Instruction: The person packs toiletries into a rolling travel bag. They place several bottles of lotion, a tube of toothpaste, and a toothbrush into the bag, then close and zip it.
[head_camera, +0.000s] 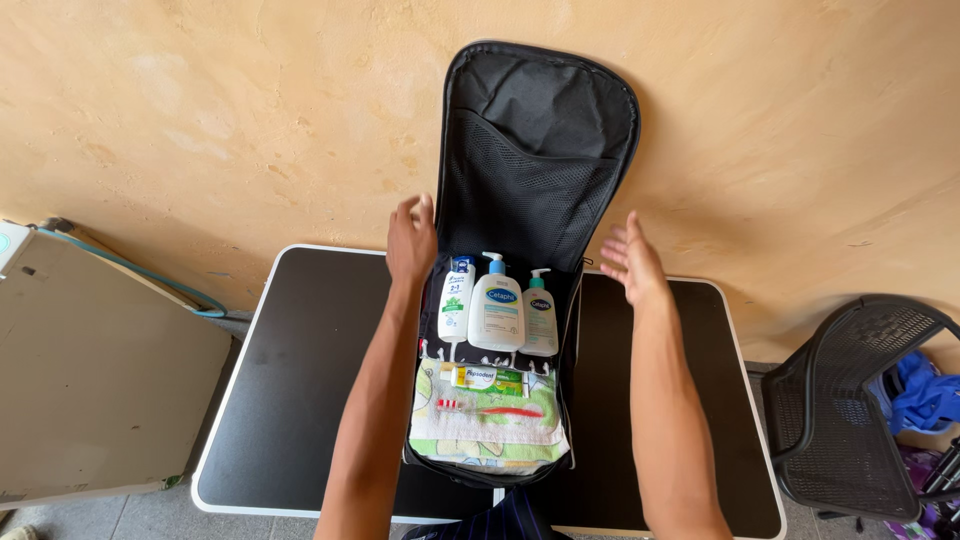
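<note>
Head view: left hand (411, 240) touching open bag (530, 150) lid's left edge, fingers loose, pinching nothing. Right hand (630, 262) spread, empty, just right of bag. Inside: bottles (497, 312), toothpaste (488, 379), toothbrush (495, 409), towel (487, 435). On bench (300, 400).

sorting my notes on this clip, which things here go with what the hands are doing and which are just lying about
In hand: open black bag, three bottles, toothpaste box, toothbrush, towel, left hand, right hand.

Lying about: black table, mesh chair, board.
</note>
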